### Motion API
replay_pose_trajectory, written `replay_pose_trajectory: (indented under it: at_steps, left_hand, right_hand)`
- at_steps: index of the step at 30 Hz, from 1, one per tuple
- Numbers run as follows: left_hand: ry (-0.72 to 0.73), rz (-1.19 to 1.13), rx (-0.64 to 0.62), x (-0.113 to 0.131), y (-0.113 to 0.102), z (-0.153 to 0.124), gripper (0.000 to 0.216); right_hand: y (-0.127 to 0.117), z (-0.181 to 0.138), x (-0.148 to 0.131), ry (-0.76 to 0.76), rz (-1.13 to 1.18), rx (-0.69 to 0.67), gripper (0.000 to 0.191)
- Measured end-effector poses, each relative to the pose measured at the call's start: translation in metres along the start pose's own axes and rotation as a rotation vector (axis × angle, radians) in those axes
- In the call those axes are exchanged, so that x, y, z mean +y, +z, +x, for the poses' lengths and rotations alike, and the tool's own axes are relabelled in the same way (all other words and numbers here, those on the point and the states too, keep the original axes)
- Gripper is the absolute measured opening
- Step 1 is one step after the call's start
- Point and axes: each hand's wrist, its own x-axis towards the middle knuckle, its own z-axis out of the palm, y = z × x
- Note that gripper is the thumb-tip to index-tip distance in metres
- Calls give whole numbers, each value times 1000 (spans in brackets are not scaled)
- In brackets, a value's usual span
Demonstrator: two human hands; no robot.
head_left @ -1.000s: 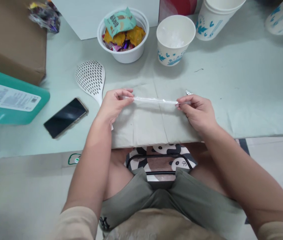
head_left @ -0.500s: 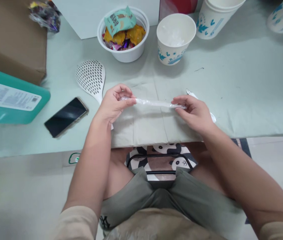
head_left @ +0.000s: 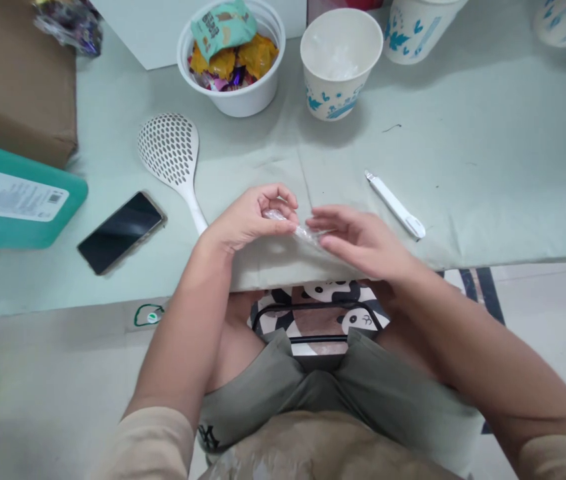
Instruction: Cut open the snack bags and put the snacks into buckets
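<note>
A thin, crinkled strip of clear plastic film [head_left: 307,235] stretches between my hands, just above the table's front part. My left hand [head_left: 251,217] pinches one end between thumb and fingers. At the other end my right hand [head_left: 365,241] has its thumb and fingers closed around the film, slightly blurred. The handle of a white slotted skimmer [head_left: 170,150] runs under my left wrist. To the right of my right hand lies a white utility knife [head_left: 395,205]. Beyond my hands stands a paper cup [head_left: 335,97] with crumpled clear plastic inside.
A white bowl [head_left: 247,103] of wrapped snacks stands at the back, with more paper cups [head_left: 415,33] to its right. At left are a phone [head_left: 121,232], a green jug [head_left: 70,193] and a cardboard box [head_left: 23,87]. The table's front edge runs below my hands.
My hands have come closer together, with the right moving left, so the film between them looks shorter and slacker. The utility knife is now fully uncovered. The view has shifted slightly.
</note>
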Motion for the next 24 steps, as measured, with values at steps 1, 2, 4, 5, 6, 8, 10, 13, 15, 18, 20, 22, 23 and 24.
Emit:
replay_pose_trajectory:
  at_steps: [1, 2, 4, 5, 6, 8, 10, 13, 15, 18, 20, 22, 23, 24]
  left_hand:
    - [8, -7, 4, 0, 3, 2, 36]
    - [15, -16, 15, 0, 5, 3, 36]
    - [23, -34, 49, 0, 6, 5, 36]
    - [25, -43, 66, 0, 6, 5, 37]
    - [26, -52, 78, 0, 6, 5, 37]
    - [30, -72, 86, 1, 4, 6, 38]
    - [31, -118, 93, 1, 4, 6, 40]
    - [44, -307, 195, 1, 8, 9, 52]
    - [51, -472, 287, 0, 14, 12, 62]
    - [6, -570, 226, -2, 27, 14, 69]
    - [-35, -465, 29, -3, 36, 14, 64]
    - [-42, -308, -118, -3, 42, 13, 55]
    - [-34, -245, -140, -3, 44, 13, 53]
    - [-24, -201, -127, -3, 45, 13, 52]
  right_hand:
    - [6, -1, 1, 30, -22, -41, 44]
    - [10, -1, 1, 56, -36, -70, 40]
    - [13, -2, 0, 112, -49, -120, 29]
    - [13, -2, -1, 138, -50, -144, 25]
    - [11, -3, -3, 160, -48, -167, 22]
    - [9, -5, -5, 196, -42, -211, 19]
    - [8, -6, -5, 203, -28, -239, 22]
    - [10, -5, -1, 175, 42, -257, 31]
    - [13, -3, 3, 157, 117, -231, 36]
    - [16, 1, 9, 146, 243, -132, 43]
    - [17, 2, 10, 140, 290, -85, 46]
    - [17, 3, 10, 140, 299, -91, 47]
    - [17, 2, 9, 141, 299, -102, 47]
    - [17, 2, 9, 147, 299, -115, 46]
